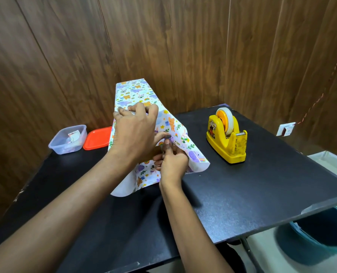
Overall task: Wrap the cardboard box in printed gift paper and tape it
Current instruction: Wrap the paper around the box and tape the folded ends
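The printed gift paper (133, 91), white with bears, rainbows and purple shapes, is draped over the cardboard box in the middle of the black table (262, 184). Only a brown sliver of the box (151, 152) shows between my hands. My left hand (134, 131) lies on top, its fingers curled over a fold of paper and holding it down. My right hand (170, 160) is just below it and pinches the paper's edge between thumb and forefinger. Loose paper flares out towards me and to the right.
A yellow tape dispenser (227, 136) with a roll of clear tape stands to the right of the box. At the back left sit a clear plastic tub (67, 140) and its orange lid (97, 137). A wooden wall runs close behind. A blue bin (321, 233) is below the table's right edge.
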`<state>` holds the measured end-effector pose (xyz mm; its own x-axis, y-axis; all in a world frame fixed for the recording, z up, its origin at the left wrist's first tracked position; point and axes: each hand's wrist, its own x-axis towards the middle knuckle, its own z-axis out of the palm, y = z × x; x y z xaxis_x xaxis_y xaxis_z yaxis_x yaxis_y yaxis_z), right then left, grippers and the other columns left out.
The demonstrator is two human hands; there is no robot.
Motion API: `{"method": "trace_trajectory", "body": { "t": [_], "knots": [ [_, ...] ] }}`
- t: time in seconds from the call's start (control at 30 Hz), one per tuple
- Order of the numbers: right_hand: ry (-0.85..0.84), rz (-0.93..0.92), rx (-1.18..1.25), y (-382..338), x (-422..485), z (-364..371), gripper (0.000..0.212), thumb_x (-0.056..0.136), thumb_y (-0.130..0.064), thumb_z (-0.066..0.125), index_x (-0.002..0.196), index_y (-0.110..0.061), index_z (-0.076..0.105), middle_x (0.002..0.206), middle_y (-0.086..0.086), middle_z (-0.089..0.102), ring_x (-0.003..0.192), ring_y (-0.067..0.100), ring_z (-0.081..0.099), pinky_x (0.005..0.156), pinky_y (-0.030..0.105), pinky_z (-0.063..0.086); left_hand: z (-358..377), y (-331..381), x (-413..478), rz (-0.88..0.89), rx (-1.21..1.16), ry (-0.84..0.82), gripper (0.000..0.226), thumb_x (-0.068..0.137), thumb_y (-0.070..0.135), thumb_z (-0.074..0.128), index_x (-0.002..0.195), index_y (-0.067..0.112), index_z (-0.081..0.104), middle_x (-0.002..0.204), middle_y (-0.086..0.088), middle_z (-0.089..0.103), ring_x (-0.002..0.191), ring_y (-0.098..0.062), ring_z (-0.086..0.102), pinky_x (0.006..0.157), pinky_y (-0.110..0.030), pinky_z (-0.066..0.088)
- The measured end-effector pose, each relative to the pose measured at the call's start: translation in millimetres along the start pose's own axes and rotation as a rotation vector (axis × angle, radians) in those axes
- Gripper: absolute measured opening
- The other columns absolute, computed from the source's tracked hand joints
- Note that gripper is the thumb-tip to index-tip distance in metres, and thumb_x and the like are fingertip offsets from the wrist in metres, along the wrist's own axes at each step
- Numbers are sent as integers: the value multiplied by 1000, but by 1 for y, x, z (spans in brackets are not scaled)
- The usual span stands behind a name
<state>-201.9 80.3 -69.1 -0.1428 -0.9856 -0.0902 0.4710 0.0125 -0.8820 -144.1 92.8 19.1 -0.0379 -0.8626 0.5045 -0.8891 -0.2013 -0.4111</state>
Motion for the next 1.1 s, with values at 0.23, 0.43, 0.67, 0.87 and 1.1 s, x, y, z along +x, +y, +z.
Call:
{"method": "trace_trajectory", "body": {
  "t": [0.23,0.43,0.67,0.87,1.1],
  "knots": [
    [-94,250,113,-2,-9,-2,52,93,-43,53,58,-5,44,35,8,51,24,14,39,34,15,32,-2,1,-2,-1,20,20,78,81,73,37,125,8,35,121,-24,48,105,-51,54,84,-52,45],
    [-139,308,148,-5,-12,-2,52,95,-45,45,66,-3,50,38,7,56,26,13,43,33,16,37,-3,1,-1,-4,23,30,79,80,73,38,124,8,38,118,-23,50,102,-50,55,83,-51,46],
    [-191,411,246,-8,-14,4,67,91,-59,41,56,-4,54,41,9,56,28,13,43,35,16,37,5,-1,-1,-3,80,64,77,76,76,42,114,8,48,106,-22,58,89,-47,62,73,-48,51],
    [-200,534,338,-4,-19,0,62,89,-60,43,61,-4,52,38,4,53,27,8,44,34,13,37,0,1,-2,10,58,73,79,80,74,35,123,8,38,117,-22,50,101,-49,56,82,-51,47],
    [-280,488,261,-3,-27,-5,55,95,-50,42,69,-3,52,42,6,57,32,11,50,35,16,41,-3,-3,-2,12,108,41,79,78,76,33,118,8,41,112,-22,54,93,-47,60,76,-48,50]
  ]
}}
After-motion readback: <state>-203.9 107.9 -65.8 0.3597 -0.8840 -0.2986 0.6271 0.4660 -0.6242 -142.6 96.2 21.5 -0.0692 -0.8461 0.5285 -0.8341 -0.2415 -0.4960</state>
